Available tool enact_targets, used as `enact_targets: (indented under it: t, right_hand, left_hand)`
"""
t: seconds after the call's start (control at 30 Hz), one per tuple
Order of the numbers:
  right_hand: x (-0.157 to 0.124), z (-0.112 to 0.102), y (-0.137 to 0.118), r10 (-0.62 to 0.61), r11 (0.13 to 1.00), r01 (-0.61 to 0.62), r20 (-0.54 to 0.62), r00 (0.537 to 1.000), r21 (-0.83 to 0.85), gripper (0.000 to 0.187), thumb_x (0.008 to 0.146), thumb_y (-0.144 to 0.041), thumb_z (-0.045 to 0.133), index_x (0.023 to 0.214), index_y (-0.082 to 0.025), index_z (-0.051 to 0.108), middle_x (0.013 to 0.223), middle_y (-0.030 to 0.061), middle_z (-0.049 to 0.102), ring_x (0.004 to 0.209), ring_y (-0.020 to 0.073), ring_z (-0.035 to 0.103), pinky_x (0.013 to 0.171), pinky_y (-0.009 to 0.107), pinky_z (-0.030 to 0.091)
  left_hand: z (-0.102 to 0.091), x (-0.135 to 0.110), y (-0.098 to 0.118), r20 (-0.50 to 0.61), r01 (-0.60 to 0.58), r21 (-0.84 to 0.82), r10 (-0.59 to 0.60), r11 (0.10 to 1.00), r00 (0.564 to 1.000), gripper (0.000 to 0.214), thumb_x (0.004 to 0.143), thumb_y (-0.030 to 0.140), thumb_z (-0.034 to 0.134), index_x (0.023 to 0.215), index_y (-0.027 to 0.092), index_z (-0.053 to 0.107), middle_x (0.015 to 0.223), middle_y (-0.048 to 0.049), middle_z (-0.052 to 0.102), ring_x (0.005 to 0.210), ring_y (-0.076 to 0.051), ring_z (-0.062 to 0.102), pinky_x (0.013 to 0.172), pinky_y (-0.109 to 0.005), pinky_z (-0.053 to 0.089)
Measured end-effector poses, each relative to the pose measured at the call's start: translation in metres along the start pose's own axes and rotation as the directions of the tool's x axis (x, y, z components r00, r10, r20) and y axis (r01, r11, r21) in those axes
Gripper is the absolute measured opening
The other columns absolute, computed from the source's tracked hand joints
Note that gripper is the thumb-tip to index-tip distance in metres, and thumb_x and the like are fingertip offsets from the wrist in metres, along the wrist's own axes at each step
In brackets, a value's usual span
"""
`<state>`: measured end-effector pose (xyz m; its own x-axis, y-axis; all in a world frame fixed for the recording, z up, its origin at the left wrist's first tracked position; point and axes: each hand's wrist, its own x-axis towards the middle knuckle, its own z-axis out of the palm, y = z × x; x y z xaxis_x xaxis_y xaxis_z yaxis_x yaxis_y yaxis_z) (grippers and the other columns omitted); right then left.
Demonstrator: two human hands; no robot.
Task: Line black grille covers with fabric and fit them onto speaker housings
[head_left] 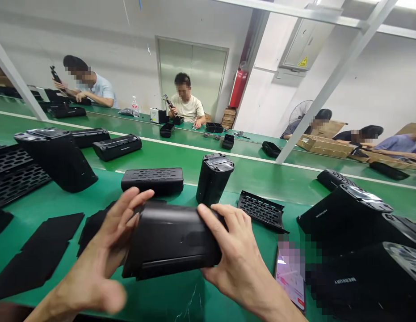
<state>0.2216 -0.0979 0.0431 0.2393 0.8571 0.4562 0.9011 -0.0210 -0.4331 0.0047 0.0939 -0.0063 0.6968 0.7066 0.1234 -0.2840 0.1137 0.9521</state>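
Observation:
Both my hands hold a black plastic speaker housing (174, 239) lying on its side just above the green bench (181, 299). My left hand (107, 250) grips its left end, fingers spread over the top edge. My right hand (234, 255) clasps its right end. Beyond it stands an upright black housing (213, 179) and a perforated black housing (152, 180) lying flat. A black grille panel (261, 210) lies to the right of my right hand.
Flat black foam sheets (40, 255) lie at the left. Tall black housings (56, 156) stand at the left, and more (351, 214) at the right, near a phone (290, 277). Several people work at the far side of the green conveyor (261, 172).

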Motion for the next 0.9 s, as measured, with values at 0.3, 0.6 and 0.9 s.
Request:
enact_targets:
  t: [0.3,0.6,0.9]
  right_hand:
    - [-0.028,-0.006,0.011,0.091,0.994,-0.099,0.151,0.984,0.045,0.129,0.072,-0.040,0.104,0.172,-0.045,0.022,0.170,0.0074,0.033,0.158,0.0407,0.026,0.130,0.077,0.013]
    - [-0.063,0.027,0.030,0.371,0.684,-0.273,-0.001,0.929,0.677,0.077,0.084,-0.068,0.089,0.148,-0.042,0.054,0.162,0.0000,0.046,0.151,0.0254,0.046,0.119,0.029,0.043]
    - [-0.059,0.015,0.019,0.376,0.714,-0.281,-0.012,0.927,0.641,0.066,0.089,-0.060,0.087,0.144,-0.046,0.055,0.159,-0.0037,0.045,0.146,0.0218,0.051,0.115,0.024,0.046]
  left_hand:
    - [0.021,-0.018,0.017,-0.091,-0.036,0.403,0.080,0.915,0.993,0.084,0.066,0.066,0.082,0.142,0.038,0.062,0.150,-0.0025,0.063,0.130,-0.041,0.061,0.096,-0.039,0.059]
    - [0.013,-0.018,0.026,-0.043,0.049,0.420,-0.034,0.906,0.998,0.099,0.067,0.085,0.074,0.151,0.037,0.055,0.162,-0.0045,0.053,0.142,-0.050,0.050,0.095,-0.046,0.059]
    - [0.015,-0.014,0.018,-0.048,0.021,0.470,0.001,0.882,0.999,0.080,0.074,0.073,0.072,0.145,0.041,0.053,0.158,0.0023,0.055,0.136,-0.038,0.057,0.107,-0.039,0.055]
